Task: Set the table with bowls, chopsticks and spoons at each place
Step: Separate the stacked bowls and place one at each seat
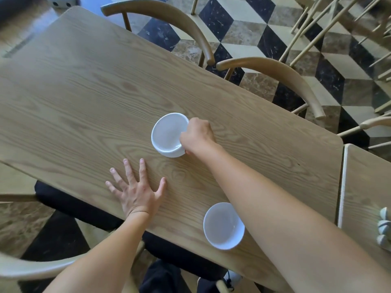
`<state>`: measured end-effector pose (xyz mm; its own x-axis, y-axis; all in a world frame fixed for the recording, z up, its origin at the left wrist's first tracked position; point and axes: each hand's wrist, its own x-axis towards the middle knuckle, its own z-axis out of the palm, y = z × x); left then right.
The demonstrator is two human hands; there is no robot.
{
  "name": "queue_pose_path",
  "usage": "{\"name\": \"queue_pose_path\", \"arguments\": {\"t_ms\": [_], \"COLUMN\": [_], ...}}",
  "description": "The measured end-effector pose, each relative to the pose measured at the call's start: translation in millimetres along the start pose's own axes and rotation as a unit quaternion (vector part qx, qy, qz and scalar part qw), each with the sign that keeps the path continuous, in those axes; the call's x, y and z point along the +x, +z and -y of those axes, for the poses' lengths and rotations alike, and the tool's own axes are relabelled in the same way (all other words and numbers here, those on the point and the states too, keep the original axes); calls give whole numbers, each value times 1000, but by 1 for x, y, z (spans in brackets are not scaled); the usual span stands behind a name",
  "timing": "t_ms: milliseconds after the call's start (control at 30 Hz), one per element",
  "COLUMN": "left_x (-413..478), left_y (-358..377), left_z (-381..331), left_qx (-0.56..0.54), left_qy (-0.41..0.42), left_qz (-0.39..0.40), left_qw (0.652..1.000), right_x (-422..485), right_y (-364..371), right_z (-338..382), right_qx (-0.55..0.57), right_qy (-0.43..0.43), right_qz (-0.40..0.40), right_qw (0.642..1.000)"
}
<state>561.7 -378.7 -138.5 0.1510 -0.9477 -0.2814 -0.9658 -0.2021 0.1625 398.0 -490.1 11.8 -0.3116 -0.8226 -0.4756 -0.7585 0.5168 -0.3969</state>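
Observation:
Two white bowls stand on the wooden table (84,98). The farther bowl (167,134) sits near the table's middle, and my right hand (197,135) grips its right rim. The nearer bowl (222,226) stands by the table's front edge, partly under my right forearm. My left hand (136,189) lies flat on the table with fingers spread, left of the nearer bowl and below the farther one, holding nothing. No chopsticks are in view.
Wooden chairs (275,68) stand along the far side of the table, and another chair's arm (31,269) curves at the lower left. A second table (368,187) adjoins on the right, with small pale items (384,227) at its near edge. The floor is chequered.

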Motion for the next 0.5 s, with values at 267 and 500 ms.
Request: {"name": "queue_pose_path", "arguments": {"t_ms": [267,500], "left_x": [-1,-3], "left_y": [-4,-3], "left_z": [0,1], "left_qx": [-3,1], "left_qy": [-1,-6], "left_qz": [5,6], "left_qw": [1000,1000], "right_x": [-25,-52], "right_y": [-29,-24], "right_z": [-22,-127], "right_qx": [285,390], "right_qy": [25,160], "right_qz": [4,-8], "right_qw": [958,907]}}
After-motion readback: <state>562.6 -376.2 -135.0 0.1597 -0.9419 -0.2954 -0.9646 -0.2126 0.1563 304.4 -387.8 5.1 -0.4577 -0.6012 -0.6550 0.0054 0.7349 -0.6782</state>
